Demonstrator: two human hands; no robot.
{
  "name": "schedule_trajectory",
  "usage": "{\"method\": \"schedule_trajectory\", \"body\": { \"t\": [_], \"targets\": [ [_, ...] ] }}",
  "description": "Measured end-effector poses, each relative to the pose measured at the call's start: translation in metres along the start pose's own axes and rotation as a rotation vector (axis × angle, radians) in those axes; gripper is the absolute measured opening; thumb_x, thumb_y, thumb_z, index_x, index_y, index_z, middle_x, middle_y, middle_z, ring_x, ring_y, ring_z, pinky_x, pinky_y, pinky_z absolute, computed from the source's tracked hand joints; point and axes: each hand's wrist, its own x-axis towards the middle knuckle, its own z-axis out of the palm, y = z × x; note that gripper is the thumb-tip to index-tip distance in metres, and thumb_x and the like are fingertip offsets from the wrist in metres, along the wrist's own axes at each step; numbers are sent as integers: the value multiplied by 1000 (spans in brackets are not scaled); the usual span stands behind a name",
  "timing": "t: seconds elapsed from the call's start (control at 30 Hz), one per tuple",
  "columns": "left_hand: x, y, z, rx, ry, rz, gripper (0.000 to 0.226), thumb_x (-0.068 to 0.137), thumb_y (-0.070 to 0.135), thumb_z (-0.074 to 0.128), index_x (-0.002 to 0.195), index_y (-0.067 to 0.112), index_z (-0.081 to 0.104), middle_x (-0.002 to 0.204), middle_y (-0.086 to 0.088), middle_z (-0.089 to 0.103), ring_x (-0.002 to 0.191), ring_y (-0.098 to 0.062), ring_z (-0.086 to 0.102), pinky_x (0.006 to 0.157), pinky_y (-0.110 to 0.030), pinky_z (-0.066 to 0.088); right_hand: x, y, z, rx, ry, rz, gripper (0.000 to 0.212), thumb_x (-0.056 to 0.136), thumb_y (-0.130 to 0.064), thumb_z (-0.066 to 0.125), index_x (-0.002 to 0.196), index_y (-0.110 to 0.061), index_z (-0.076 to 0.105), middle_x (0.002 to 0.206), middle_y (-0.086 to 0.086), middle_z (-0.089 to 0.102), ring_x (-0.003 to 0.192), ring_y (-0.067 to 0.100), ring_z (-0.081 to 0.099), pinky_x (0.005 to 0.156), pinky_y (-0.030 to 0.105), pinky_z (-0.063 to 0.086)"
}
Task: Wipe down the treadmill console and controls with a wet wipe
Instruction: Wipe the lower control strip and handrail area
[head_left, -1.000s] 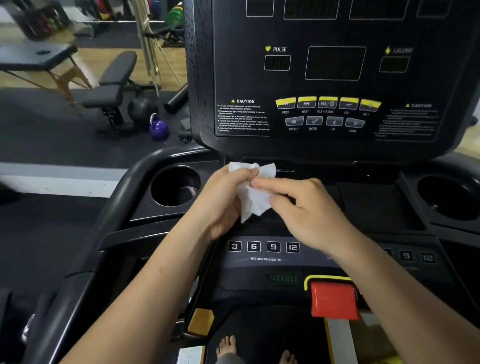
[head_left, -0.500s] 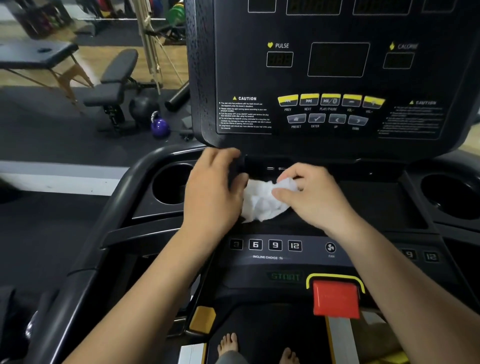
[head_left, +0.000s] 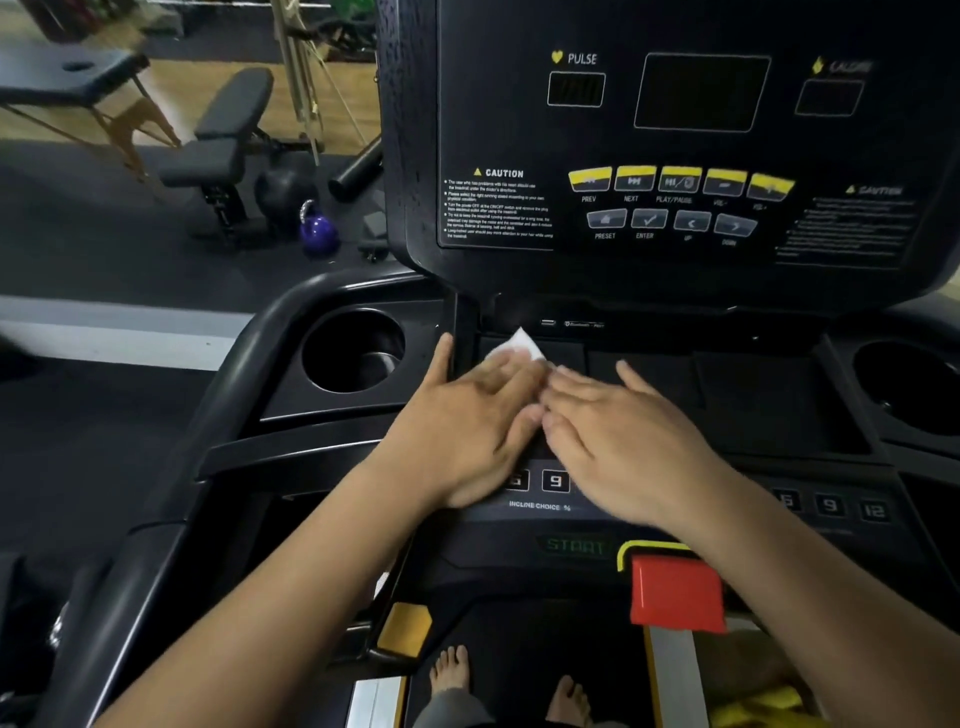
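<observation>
l hand (head_left: 467, 421) grip spread flat on wipe (head_left: 519, 345) | r hand (head_left: 628, 447) grip spread flat, touching l | console tray (head_left: 753, 384)

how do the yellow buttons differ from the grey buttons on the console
The yellow buttons number five; the grey buttons number four. The yellow buttons sit in the upper row, the grey buttons just below. The yellow row spans wider than the grey row. Both carry white labels underneath on the console.

A white wipe (head_left: 519, 347) lies on the treadmill's black console tray (head_left: 727, 384).
</observation>
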Motion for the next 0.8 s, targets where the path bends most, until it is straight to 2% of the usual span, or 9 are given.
{"method": "schedule_trajectory", "body": {
  "t": [0.1,0.2,0.3,0.37,0.47,0.53,0.63,0.73,0.8],
  "targets": [
    [6,2,-4,54,-32,-51,80,86,52,-10,154,19,17,162,0,18,149,-8,5,119,-51,-6,12,-2,-5,30,27,56,59,96,-40,11,146,-21,38,158,-9,25,144,0,14,120,44,5],
    [-18,16,-6,63,18,-10,73,93,48,2,150,16,33,155,-5,34,146,-14,24,120,-51,4,-16,-12,5,39,27,22,77,86,-48,-4,148,-22,33,157,-11,25,143,-2,13,120,43,5],
    [-13,19,-6,83,-6,-61,73,92,46,3,146,15,41,152,-7,40,142,-17,34,117,-47,17,-9,-6,4,21,7,56,73,88,-47,-3,149,-25,29,158,-13,20,145,0,9,120,45,2],
    [0,24,-9,157,31,-99,72,91,42,6,136,11,54,140,-12,54,125,-25,52,101,-44,33,6,-3,-3,-36,29,120,61,94,-41,10,148,-22,33,159,-11,21,146,5,8,119,47,4],
    [8,30,-13,191,75,-67,68,84,42,7,116,15,61,115,-5,63,97,-25,51,77,-37,26,9,-15,-7,81,136,91,58,96,-36,14,147,-20,37,157,-8,28,145,6,15,119,35,9],
    [5,23,-15,121,61,-28,66,82,44,7,116,20,58,117,0,62,98,-23,49,78,-36,23,2,-21,-4,244,100,90,58,98,-42,12,151,-24,29,156,-10,29,143,5,20,118,30,12],
    [0,2,-25,-95,43,-9,61,85,39,15,121,16,58,118,-4,65,100,-26,56,90,-40,40,7,-12,3,217,28,116,66,92,-54,5,151,-29,22,159,-13,19,144,0,11,120,39,6],
    [4,-10,-29,9,8,25,59,83,37,16,116,17,60,115,2,65,106,-22,57,91,-39,38,21,-6,5,117,35,114,64,94,-53,7,150,-30,27,160,-14,15,145,2,7,119,46,5],
    [6,-8,-28,80,10,43,58,86,38,19,120,17,60,124,3,64,120,-19,52,97,-40,34,22,-8,5,82,48,108,59,97,-50,12,148,-28,32,159,-13,17,145,3,8,119,46,5]
  ]
}}
